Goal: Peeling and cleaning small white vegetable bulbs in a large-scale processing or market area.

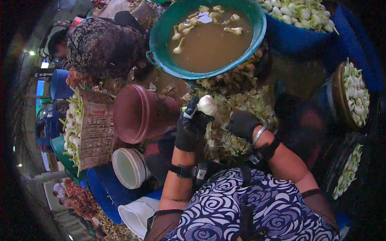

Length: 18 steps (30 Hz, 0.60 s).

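My left hand (193,128), in a black glove, grips a white garlic bulb (207,105) by its short green stem. The bulb's round end points to the right, above the heap of peelings. To its right is my right hand (245,126), also gloved in black and apart from the bulb. Its fingers are dark and blurred, so I cannot tell whether they hold anything. Pale peeled skins and leaves (238,141) lie in a heap below both hands. Beyond them stands a green basin (162,63) of brown water, where several untrimmed bulbs (178,48) float along the far and left sides.
At left are a reddish plastic bucket (129,114), a white bucket (137,185) and a woven basket (98,132) piled with stemmed bulbs. Blue tubs (295,37) of white bulbs stand upper right, with another full container (339,90) below. A person (105,45) bends over at upper left.
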Tool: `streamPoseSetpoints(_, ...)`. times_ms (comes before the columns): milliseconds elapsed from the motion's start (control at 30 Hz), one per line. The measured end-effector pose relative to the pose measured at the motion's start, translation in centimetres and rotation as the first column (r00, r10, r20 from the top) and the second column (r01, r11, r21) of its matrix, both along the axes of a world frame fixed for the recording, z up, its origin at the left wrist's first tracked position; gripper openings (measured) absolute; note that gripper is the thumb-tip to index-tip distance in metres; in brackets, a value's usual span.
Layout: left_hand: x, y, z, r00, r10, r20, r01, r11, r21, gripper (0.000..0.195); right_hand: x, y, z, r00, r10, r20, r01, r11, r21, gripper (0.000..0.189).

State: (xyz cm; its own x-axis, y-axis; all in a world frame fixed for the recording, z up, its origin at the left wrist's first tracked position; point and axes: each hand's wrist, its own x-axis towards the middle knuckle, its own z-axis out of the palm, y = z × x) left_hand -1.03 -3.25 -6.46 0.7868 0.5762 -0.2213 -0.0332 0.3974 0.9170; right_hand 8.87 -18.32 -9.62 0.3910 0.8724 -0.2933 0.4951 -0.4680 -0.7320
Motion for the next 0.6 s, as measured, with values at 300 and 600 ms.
streamPoseSetpoints(300,-9.2,16.7,11.3,0.874,0.449,-0.184,-0.071,0.495,0.866,0.029,0.6,-0.7,-0.9,0.955,-0.272,-0.118,0.291,0.938,0.191,0.032)
streamPoseSetpoints(600,9.4,14.4,9.6,0.87,-0.045,-0.49,0.488,0.208,0.848,0.039,2.6,0.4,0.9,0.916,-0.341,-0.212,0.389,0.885,0.256,0.028)
